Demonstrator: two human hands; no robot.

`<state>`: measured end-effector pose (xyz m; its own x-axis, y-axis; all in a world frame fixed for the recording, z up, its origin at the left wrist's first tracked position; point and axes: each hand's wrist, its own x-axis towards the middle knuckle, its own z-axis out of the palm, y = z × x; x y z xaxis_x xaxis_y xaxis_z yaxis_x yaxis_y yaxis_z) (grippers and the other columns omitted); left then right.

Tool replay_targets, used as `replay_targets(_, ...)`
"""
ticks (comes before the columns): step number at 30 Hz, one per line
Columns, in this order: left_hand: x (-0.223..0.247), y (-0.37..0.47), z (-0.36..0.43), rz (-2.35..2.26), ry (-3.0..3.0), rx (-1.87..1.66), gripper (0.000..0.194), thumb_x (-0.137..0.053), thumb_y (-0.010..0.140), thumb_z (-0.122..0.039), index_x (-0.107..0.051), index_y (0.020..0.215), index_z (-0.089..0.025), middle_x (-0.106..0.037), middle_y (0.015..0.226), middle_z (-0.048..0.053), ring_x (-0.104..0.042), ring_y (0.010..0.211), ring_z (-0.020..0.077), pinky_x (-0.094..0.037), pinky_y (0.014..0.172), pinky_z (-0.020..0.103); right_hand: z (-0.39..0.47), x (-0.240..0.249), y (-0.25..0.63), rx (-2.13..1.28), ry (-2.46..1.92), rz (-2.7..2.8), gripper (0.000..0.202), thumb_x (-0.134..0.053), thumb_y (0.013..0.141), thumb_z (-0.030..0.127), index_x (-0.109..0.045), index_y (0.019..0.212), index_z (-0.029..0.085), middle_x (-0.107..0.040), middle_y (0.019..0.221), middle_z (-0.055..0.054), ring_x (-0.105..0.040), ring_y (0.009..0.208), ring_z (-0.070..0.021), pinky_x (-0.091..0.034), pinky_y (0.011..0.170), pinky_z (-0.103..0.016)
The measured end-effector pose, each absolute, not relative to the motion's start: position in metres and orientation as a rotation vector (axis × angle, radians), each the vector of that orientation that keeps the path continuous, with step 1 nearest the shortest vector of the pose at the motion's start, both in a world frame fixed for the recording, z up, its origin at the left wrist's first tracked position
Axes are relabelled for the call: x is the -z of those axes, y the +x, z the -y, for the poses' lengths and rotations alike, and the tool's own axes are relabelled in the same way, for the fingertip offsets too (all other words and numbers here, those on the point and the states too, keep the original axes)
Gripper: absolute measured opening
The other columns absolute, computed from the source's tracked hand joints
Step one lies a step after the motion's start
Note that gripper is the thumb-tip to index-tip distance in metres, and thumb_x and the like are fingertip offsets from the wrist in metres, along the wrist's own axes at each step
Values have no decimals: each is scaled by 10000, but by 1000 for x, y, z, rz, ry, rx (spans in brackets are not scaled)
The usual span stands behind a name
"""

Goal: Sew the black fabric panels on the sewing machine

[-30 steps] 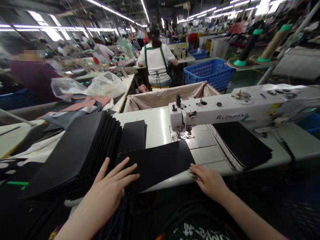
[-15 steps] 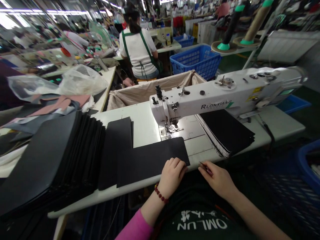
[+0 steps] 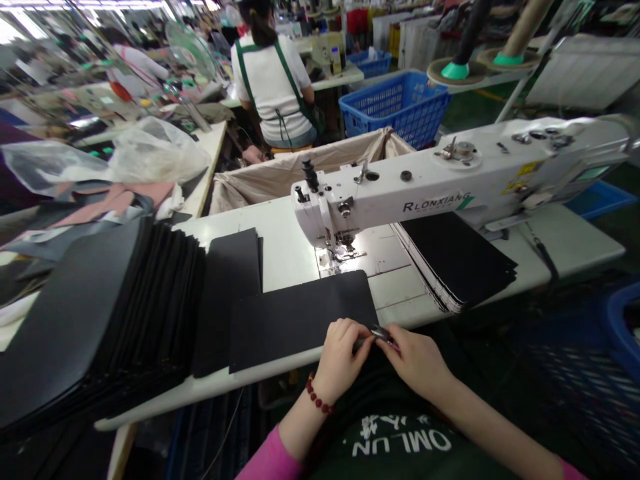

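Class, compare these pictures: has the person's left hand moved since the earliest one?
Yes. Judged against the fixed sewing machine, the left hand has moved right, from the black sheet's left end to its right end.

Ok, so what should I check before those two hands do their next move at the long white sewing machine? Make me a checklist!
1. Both hands away from the machine's needle area: ok. The bare left hand and bare right hand are at the table's front edge.
2. Small metal snips with a pinkish handle put down: not ok, the right hand holds them.
3. Left hand firmly gripping the flat black rectangular piece: cannot tell, its fingers hide the corner.
4. That piece lying flat: ok.
5. Machine stopped: cannot tell.
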<state>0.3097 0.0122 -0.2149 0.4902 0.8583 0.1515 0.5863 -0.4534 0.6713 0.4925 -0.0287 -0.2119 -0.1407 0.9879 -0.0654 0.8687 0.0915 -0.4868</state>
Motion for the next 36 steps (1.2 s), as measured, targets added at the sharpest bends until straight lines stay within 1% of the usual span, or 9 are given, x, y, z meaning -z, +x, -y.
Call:
replay_targets(6, 210, 309, -11, -1133, 2224, -624, 99, -495, 940, -210, -565, 874, -188, -599, 885, 43, -522, 869, 192, -417, 794, 354, 24, 214, 493, -571, -1912, 2143, 237, -385, 982, 358, -507, 819, 236, -662, 697, 11, -629, 599, -175, -281, 506, -283)
replay_targets(10, 199, 282, -12, -992, 2305, -578, 110, -563, 905, -300, -588, 914, -194, -610, 935, 63, -545, 921, 208, -433, 847, 370, 21, 211, 505, -554, -1936, 2036, 251, -390, 973, 424, -515, 855, 241, -638, 667, 16, -617, 595, -178, -330, 521, -274)
replay_targets(15, 190, 225, -15, -1212, 2475, -554, 537, -649, 832, -452, -502, 1284, -201, -533, 1316, 137, -461, 1245, 304, -343, 1049, 481, 11, 210, 511, -528, -1749, 2080, 366, -510, 901, 500, -542, 1136, 220, -674, 989, -64, -637, 762, -199, -458, 646, -293)
replay_targets(18, 191, 202, -13, -1378, 2575, -410, 710, -642, 833, -468, -363, 1431, -208, -420, 1451, 140, -329, 1372, 324, -220, 1125, 544, 4, 216, 505, -520, -1658, 2268, 545, -529, 896, 455, -408, 1390, 257, -654, 1135, -84, -645, 812, -213, -485, 689, -314)
replay_targets(21, 197, 186, -6, -1439, 2629, -324, 644, -605, 874, -380, -352, 1445, -220, -435, 1447, 130, -343, 1373, 305, -156, 1137, 584, -1, 217, 504, -542, -1602, 2375, 447, -502, 917, 359, -477, 1355, 276, -683, 1039, -62, -637, 793, -211, -482, 698, -320)
replay_targets(26, 184, 161, -1, -1317, 2550, -482, 349, -506, 911, -190, -592, 1242, -257, -644, 1230, 57, -594, 1149, 221, -230, 1133, 554, -4, 187, 526, -813, -1420, 2096, 227, -460, 943, 362, -649, 1013, 257, -639, 905, -33, -607, 777, -173, -477, 712, -287)
replay_targets(29, 154, 151, -3, -1439, 2217, -725, 209, -583, 875, -254, -696, 1050, -254, -706, 1058, 30, -629, 1058, 226, -365, 1074, 466, -2, 159, 542, -791, -1425, 1820, 239, -451, 940, 404, -626, 924, 241, -617, 909, -35, -593, 827, -181, -474, 734, -280)
replay_targets(32, 123, 151, -7, -1603, 1700, -902, 163, -707, 780, -329, -723, 891, -211, -706, 913, 45, -642, 923, 240, -511, 827, 318, 3, 137, 552, -758, -1533, 1648, 233, -493, 915, 436, -613, 898, 237, -606, 819, -3, -578, 770, -171, -467, 693, -261)
replay_targets(36, 105, 160, -11, -1475, 1045, -975, 270, -754, 720, -384, -667, 874, -180, -617, 693, -4, -551, 562, 127, -417, 474, 183, 9, 121, 554, -822, -1596, 1524, 263, -523, 892, 475, -612, 861, 229, -557, 703, 23, -524, 614, -140, -431, 545, -230)
